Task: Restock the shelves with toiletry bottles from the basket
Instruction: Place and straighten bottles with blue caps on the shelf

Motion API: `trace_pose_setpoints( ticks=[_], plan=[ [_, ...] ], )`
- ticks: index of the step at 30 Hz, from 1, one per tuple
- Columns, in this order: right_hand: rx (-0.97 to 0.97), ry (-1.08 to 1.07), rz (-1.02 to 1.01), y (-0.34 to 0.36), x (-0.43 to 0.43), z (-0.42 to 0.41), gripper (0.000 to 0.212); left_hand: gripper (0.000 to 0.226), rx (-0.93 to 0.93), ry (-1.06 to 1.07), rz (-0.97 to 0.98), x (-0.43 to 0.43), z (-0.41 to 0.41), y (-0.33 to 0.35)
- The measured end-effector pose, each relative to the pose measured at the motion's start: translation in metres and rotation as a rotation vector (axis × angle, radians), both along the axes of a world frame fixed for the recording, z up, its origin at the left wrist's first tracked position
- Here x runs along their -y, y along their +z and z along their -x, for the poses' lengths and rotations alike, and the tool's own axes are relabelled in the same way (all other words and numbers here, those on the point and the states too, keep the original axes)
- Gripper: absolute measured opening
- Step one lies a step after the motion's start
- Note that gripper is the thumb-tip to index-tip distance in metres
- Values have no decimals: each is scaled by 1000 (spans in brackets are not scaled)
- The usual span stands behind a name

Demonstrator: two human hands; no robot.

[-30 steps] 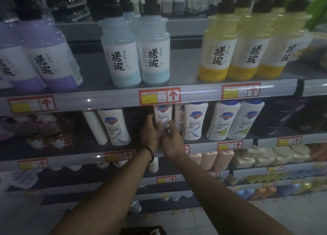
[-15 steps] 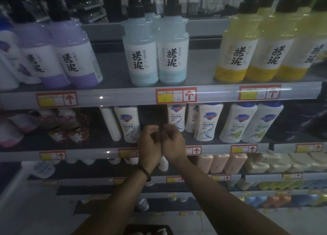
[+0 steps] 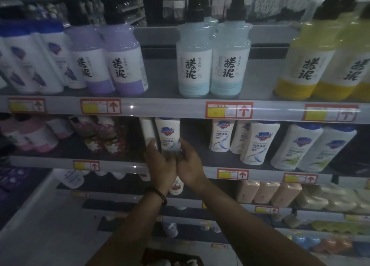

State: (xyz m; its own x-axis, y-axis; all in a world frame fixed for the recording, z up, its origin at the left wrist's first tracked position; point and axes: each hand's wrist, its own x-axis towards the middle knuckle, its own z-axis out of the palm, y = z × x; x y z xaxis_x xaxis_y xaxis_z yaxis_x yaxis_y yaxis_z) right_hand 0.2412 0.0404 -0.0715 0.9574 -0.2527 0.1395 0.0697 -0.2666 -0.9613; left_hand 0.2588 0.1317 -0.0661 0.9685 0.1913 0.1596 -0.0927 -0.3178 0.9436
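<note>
A white bottle with a blue shield logo [image 3: 167,134] stands on the middle shelf [image 3: 120,164], right beside a second white bottle turned sideways [image 3: 146,129]. My left hand [image 3: 160,165] grips the logo bottle's lower left side, its fingers reaching up between the two bottles. From the right, my right hand [image 3: 189,164] curls its blurred fingers round the same bottle's base. More white bottles of the kind [image 3: 221,135] stand further right on this shelf. The dark basket [image 3: 158,255] shows at the bottom edge with pale bottle tops in it.
The top shelf carries large pump bottles: purple [image 3: 126,63], light blue [image 3: 195,63] and yellow [image 3: 304,65]. Pink and floral packs [image 3: 100,137] lie at the middle shelf's left. Beige bottles [image 3: 266,193] fill the shelf below. A gap separates the held bottle from the ones to its right.
Both hands left the white bottle in the shelf's middle, came together, then moved left to the logo bottle beside the sideways one. The view swung left and closer.
</note>
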Motion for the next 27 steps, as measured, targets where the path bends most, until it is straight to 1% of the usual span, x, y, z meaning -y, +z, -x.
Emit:
trace_pose_setpoints(
  ticks=[3, 7, 11, 15, 18, 20, 23, 27],
  plan=[
    [7, -9, 2, -1, -1, -1, 35, 55, -9, -54, 9, 1, -3, 1],
    [-32, -12, -2, -3, 1, -3, 35, 56, -33, -104, 26, 2, -7, -3],
    [-57, -31, -27, -7, 3, -7, 45, 53, -35, -102, 29, 7, -9, -2],
    [-61, -60, -11, -8, 12, -11, 40, 51, -25, -146, -5, 13, -12, -2],
    [-48, -84, -23, -9, 23, -14, 36, 57, -31, -190, -49, 21, -15, -3],
    [-44, -87, -38, -9, 30, -15, 34, 54, -37, -215, -52, 26, -17, -1],
    [-44, -92, -37, -9, 37, -16, 36, 54, -42, -239, -58, 31, -18, 2],
    [-58, -92, -59, -6, 43, -16, 35, 55, -84, -258, -15, 39, -18, 5]
  ],
)
